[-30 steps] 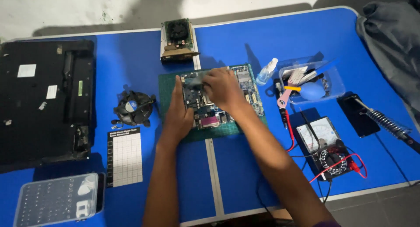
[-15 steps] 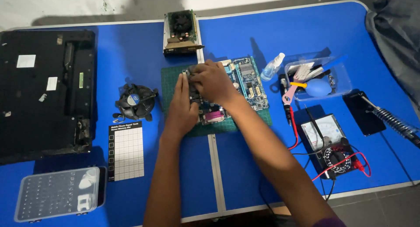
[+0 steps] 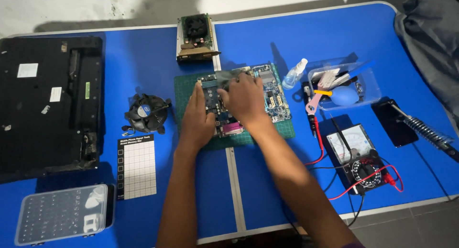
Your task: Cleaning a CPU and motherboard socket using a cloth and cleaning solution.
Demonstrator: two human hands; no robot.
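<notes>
both hands (image 3: 224, 109) rest on the green circuit board (image 3: 272, 92).

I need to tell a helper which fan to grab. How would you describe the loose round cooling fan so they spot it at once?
Start at the green mat in the middle of the blue table, where both hands rest on a circuit board. Look just left of the mat: the cooling fan lies alone on the blue. It is round and black with a blue centre, unlike the boxed fan card at the far edge.

Blue motherboard (image 3: 273, 92) (flat) on green mat (image 3: 186, 88)
</notes>
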